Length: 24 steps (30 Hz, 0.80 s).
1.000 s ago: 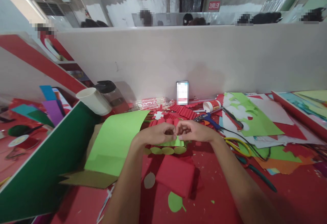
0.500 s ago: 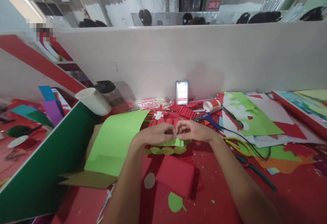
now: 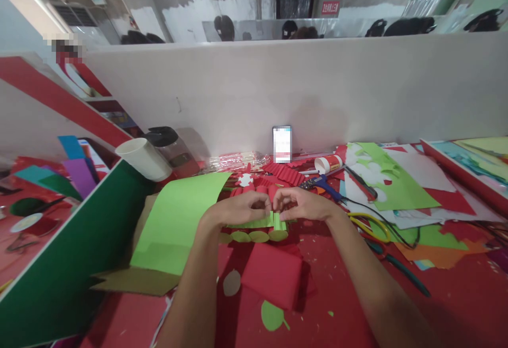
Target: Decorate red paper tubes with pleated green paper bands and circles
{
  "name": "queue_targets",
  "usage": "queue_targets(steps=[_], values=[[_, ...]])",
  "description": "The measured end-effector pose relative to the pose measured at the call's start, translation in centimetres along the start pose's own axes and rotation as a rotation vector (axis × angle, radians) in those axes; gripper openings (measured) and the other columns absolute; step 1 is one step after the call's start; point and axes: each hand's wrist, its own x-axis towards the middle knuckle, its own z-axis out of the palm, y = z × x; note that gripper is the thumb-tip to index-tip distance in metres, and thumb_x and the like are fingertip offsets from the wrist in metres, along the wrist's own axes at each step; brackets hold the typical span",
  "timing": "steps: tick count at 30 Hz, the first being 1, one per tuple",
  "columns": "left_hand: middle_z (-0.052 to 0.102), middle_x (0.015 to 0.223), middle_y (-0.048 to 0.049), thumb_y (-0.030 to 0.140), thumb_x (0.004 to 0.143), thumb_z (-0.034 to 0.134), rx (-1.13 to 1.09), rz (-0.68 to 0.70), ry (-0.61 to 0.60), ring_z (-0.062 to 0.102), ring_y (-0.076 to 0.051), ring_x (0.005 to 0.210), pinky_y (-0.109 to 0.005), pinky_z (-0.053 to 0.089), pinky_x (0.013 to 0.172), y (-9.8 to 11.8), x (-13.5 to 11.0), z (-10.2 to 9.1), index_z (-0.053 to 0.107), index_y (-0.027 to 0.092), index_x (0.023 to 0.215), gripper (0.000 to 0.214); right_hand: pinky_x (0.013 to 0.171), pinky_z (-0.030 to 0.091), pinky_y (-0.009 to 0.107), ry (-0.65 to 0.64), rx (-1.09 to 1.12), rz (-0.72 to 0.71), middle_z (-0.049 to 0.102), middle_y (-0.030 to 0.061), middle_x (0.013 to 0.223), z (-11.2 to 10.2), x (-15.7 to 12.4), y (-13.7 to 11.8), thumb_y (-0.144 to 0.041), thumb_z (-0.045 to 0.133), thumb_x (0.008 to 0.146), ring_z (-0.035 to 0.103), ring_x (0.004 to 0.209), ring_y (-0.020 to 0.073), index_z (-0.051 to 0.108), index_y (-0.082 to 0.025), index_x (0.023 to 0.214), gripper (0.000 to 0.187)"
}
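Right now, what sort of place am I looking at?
Probably a shared craft workroom: coloured paper sheets and offcuts cover the red table, scissors and a glue tube lie about, and both hands fold green paper.

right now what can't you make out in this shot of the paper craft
1. Head view: the spot where the left hand and right hand pinch the pleated green paper; fingers cover the grip.
2. Phone screen: blurred.
3. Dark green board: cut off by the left edge.
4. Glue bottle label: too small.
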Motion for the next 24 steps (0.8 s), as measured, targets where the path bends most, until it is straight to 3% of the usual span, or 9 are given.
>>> queue_targets(steps=[11, 24], values=[[0.049, 0.073, 0.0028, 0.027, 0.083, 0.056, -0.186, 0.042, -0.050, 0.042, -0.010, 0.064, -0.021, 0.034, 0.058, 0.2, -0.3, 0.0, 0.060, 0.016, 0.085, 0.011, 0.069, 0.045, 0.024, 0.031, 0.003, 0.059, 0.062, 0.0009, 0.092, 0.3, 0.1, 0.1, -0.023, 0.074, 0.077, 0.058, 0.078, 0.0123, 0.055, -0.019, 0.091, 0.024], [0.050, 0.070, 0.0026, 0.022, 0.078, 0.052, -0.086, -0.048, -0.027, 0.043, -0.012, 0.062, -0.023, 0.034, 0.056, 1.2, 0.2, 0.3, 0.058, 0.016, 0.082, 0.009, 0.071, 0.046, 0.024, 0.047, 0.034, 0.063, 0.064, 0.0030, 0.096, 0.3, 0.0, -0.1, -0.024, 0.073, 0.078, 0.061, 0.082, 0.0133, 0.054, -0.019, 0.092, 0.024]])
